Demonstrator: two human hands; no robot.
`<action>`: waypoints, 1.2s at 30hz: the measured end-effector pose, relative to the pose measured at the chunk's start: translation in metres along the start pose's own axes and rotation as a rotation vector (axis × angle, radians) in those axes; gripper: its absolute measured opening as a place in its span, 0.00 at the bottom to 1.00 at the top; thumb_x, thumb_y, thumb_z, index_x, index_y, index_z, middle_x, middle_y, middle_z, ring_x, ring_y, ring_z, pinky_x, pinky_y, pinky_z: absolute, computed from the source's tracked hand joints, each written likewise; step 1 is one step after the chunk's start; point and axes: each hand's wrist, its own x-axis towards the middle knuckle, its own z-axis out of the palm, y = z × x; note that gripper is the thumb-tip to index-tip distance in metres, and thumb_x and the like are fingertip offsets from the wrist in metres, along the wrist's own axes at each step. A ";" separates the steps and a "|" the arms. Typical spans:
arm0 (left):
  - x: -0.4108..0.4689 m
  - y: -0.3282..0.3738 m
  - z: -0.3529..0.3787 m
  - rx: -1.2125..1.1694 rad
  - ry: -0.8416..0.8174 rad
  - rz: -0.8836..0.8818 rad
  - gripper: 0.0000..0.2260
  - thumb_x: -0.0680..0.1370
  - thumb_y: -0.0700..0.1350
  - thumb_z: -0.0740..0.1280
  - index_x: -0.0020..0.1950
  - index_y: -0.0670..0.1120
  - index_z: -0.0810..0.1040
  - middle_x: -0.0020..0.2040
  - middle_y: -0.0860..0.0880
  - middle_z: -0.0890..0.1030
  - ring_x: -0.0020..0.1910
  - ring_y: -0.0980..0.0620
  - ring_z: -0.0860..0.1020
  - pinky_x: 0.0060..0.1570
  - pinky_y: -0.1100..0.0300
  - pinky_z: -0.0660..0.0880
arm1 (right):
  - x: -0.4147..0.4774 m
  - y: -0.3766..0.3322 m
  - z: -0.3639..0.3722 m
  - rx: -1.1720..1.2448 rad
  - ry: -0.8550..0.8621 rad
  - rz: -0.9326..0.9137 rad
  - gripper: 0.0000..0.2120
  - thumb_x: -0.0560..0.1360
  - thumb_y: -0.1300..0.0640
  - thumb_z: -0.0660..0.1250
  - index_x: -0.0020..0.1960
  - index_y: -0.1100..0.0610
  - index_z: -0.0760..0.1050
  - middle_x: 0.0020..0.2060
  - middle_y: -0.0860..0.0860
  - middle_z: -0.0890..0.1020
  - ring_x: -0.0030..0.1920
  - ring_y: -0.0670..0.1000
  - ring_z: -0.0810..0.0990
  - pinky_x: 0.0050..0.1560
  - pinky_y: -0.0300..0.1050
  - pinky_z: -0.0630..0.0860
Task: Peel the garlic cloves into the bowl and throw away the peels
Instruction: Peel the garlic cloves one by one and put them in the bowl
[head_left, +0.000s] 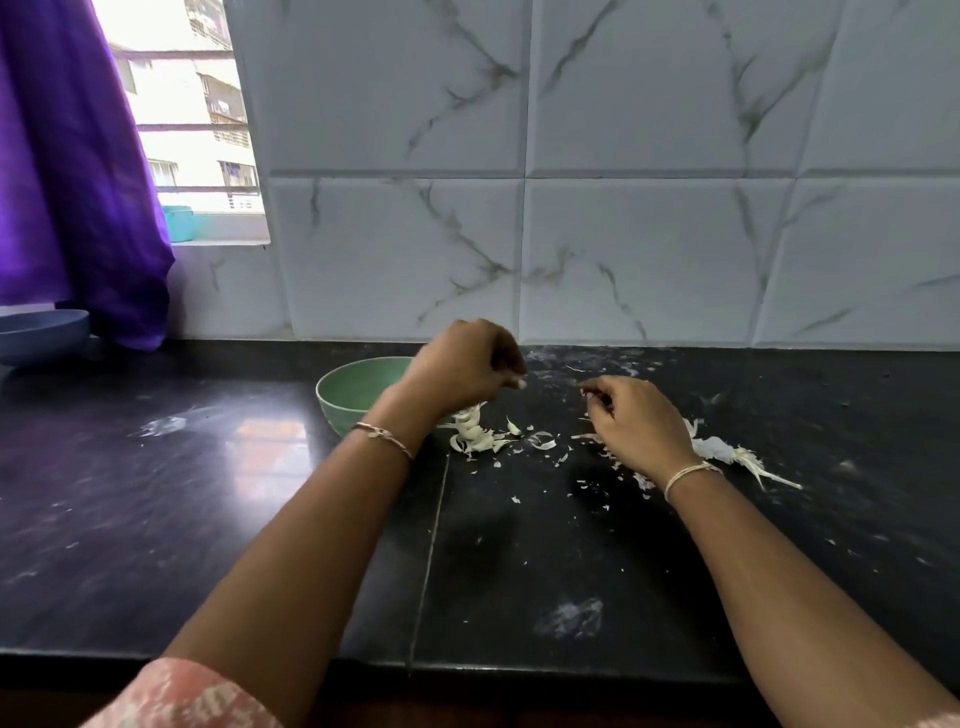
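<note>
Peels look papery, light, easily scattered; best gathered by pinching the pile beside the bowl. Left hand and right hand curl; what they grip is unclear.

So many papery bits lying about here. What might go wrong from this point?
1. Loose peels lie right beside the green bowl; a sweep of the left hand might flick some into it.
2. Tiny flakes are scattered widely over the dark counter, so some will probably be missed at clean-up.
3. The larger skins sit just behind the right hand, whose wrist could brush them further along.
</note>
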 end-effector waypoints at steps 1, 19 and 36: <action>0.003 0.009 0.011 0.019 -0.012 0.006 0.04 0.72 0.46 0.76 0.44 0.53 0.83 0.42 0.55 0.84 0.34 0.60 0.79 0.49 0.55 0.81 | 0.002 0.003 0.000 -0.010 -0.008 -0.006 0.14 0.80 0.56 0.60 0.64 0.53 0.78 0.59 0.49 0.81 0.56 0.51 0.79 0.53 0.44 0.74; 0.016 0.013 0.071 -0.043 0.024 0.024 0.06 0.74 0.46 0.74 0.48 0.46 0.85 0.45 0.48 0.86 0.46 0.51 0.82 0.50 0.61 0.76 | 0.004 0.011 -0.014 -0.034 0.187 0.095 0.17 0.70 0.43 0.74 0.56 0.48 0.79 0.38 0.44 0.84 0.45 0.49 0.82 0.40 0.41 0.71; 0.014 -0.032 0.065 0.206 -0.090 -0.022 0.21 0.74 0.32 0.61 0.61 0.50 0.81 0.60 0.44 0.79 0.61 0.45 0.76 0.63 0.56 0.70 | 0.002 -0.015 0.016 -0.243 -0.232 -0.201 0.07 0.75 0.48 0.68 0.49 0.50 0.79 0.48 0.48 0.80 0.53 0.53 0.79 0.45 0.44 0.72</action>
